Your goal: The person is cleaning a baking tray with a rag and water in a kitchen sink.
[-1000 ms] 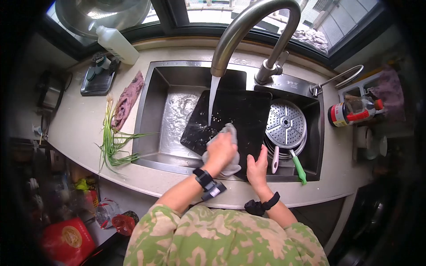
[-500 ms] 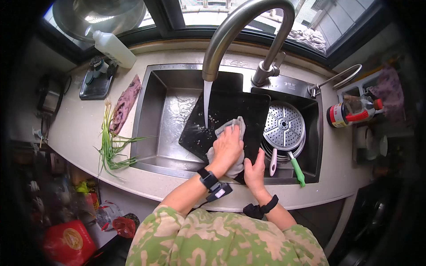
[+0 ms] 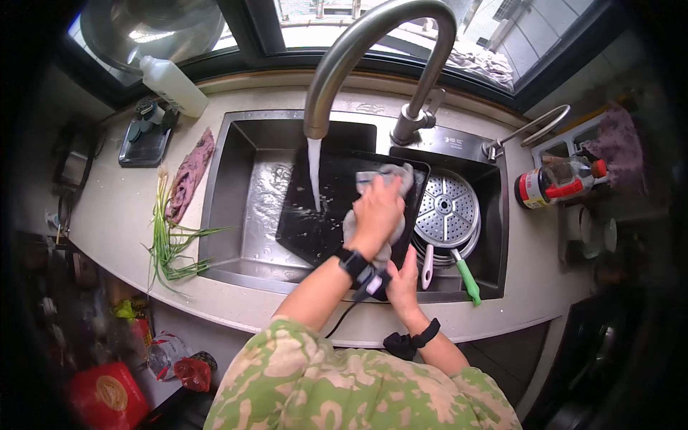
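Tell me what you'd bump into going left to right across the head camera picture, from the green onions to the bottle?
Green onions → running water → grey cloth under the left hand on the black board → round steamer plate → bottle with a red cap.

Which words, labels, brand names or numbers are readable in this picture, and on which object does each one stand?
No text can be read with certainty.
Small light mark on the steel sink ledge beside the tap base: too small to read.
Red and white label of the bottle lying on the right counter: blurred.
Gold round emblem on the red box at lower left: blurred.
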